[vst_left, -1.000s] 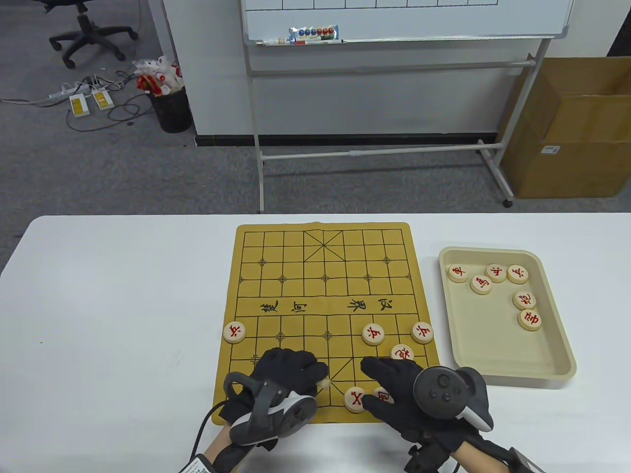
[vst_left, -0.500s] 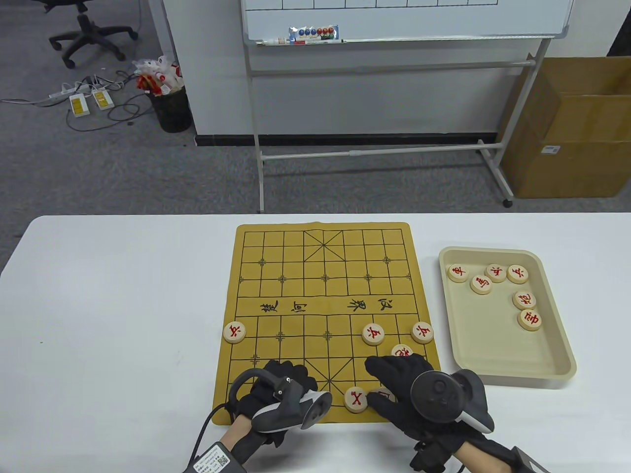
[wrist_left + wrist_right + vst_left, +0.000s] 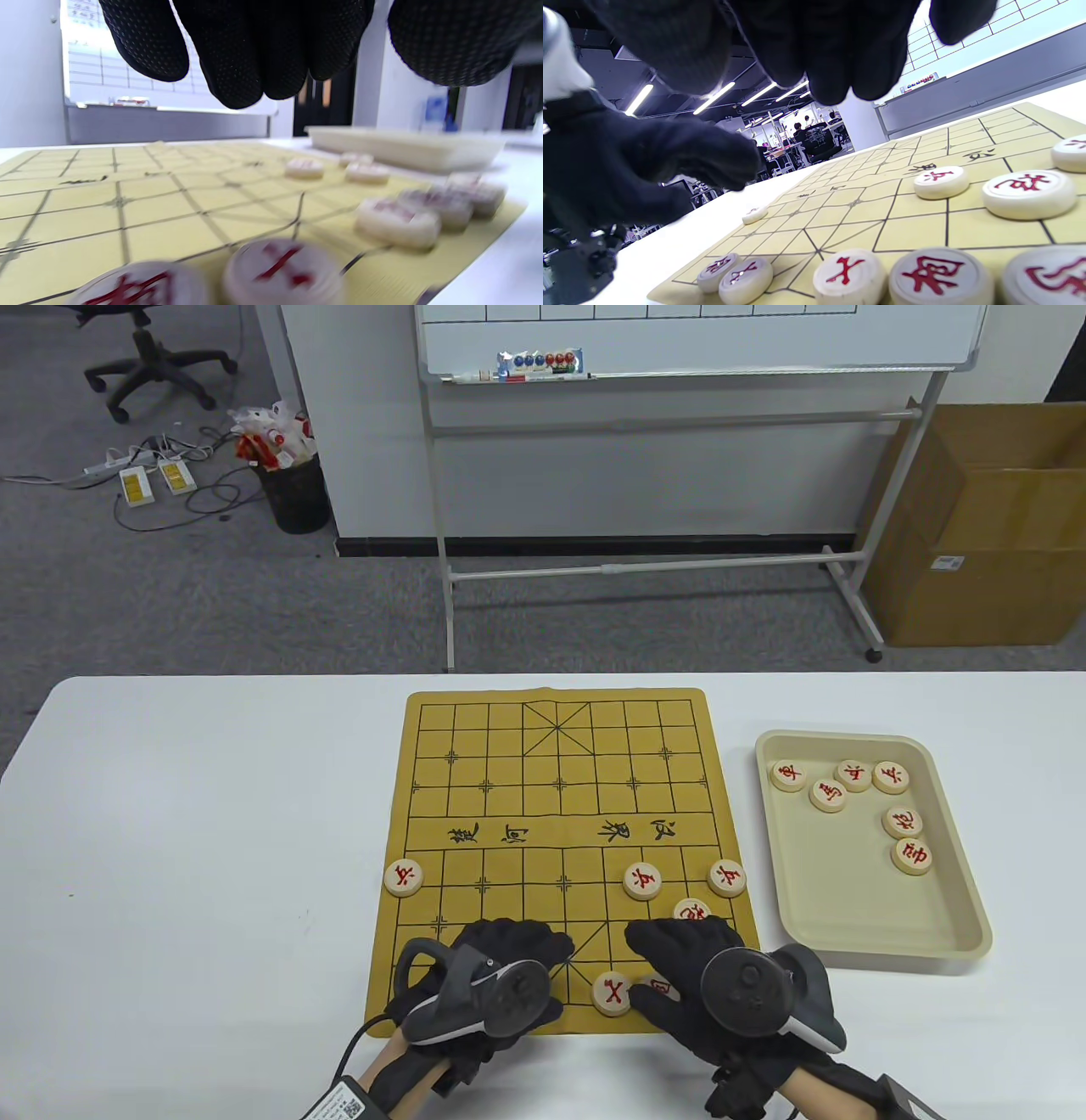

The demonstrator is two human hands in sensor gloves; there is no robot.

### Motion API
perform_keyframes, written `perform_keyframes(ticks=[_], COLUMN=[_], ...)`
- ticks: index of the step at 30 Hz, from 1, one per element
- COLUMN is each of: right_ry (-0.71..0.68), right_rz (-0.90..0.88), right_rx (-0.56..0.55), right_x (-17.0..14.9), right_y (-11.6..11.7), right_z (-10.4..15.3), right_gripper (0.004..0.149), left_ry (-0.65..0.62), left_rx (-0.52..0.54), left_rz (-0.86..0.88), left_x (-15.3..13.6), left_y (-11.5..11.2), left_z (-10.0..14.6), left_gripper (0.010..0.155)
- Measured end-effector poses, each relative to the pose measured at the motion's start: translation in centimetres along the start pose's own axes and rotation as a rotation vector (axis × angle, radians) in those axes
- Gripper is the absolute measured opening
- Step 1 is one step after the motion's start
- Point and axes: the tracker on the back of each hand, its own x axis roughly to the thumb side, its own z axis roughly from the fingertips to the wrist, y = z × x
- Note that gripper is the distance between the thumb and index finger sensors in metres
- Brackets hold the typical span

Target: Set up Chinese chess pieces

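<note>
The yellow board (image 3: pixel 556 814) lies mid-table with round wooden pieces bearing red characters. My left hand (image 3: pixel 526 942) hovers over the board's near-left rows, fingers (image 3: pixel 237 63) hanging loose and holding nothing. Two pieces (image 3: pixel 282 271) lie on the near row just below it, also seen in the right wrist view (image 3: pixel 745 275). My right hand (image 3: pixel 670 950) hovers open over the near-right rows, fingers (image 3: pixel 831 55) above three near-row pieces (image 3: pixel 848 271). One near-row piece (image 3: pixel 612 993) shows between the hands. Further pieces (image 3: pixel 642 881) stand on the board, one at the left edge (image 3: pixel 403 878).
A beige tray (image 3: pixel 967 933) right of the board holds several more red pieces (image 3: pixel 827 795). The white table (image 3: pixel 195 831) stretches left of the board. A whiteboard stand (image 3: pixel 645 568) and a cardboard box (image 3: pixel 993 526) stand on the floor beyond the table.
A second ago a pale piece showed at my left fingertips. The left hand then drew back towards me and rolled, and now lies flatter over the near-left rows. The right hand hardly moved.
</note>
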Motion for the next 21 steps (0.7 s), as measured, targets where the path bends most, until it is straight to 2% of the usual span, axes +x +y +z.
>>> perform_keyframes(ticks=[6,10,13,16,21], right_ry=[0.029,0.143,0.373,0.639,0.934], right_rz=[0.041,0.090,0.184,0.297,0.490], right_rx=[-0.034,-0.149,-0.142,-0.047,0.135], right_x=[-0.8,-3.6,-8.8,-15.2,-23.0], right_y=[-1.3,-5.4,-8.4,-10.1,-9.6], right_z=[-0.4,-1.9,-4.3,-6.2,-7.0], right_gripper=[0.072,0.073,0.076,0.080,0.082], left_ry=[0.012,0.013,0.019,0.024,0.034], left_rx=[0.078,0.074,0.075,0.076,0.074], left_rz=[0.036,0.030,0.026,0.024,0.025], left_x=[0.1,0.0,0.0,-0.1,-0.5], left_y=[1.0,0.9,1.0,1.1,1.1], left_z=[0.6,0.6,0.7,0.7,0.6], left_gripper=[0.079,0.079,0.079,0.079,0.079])
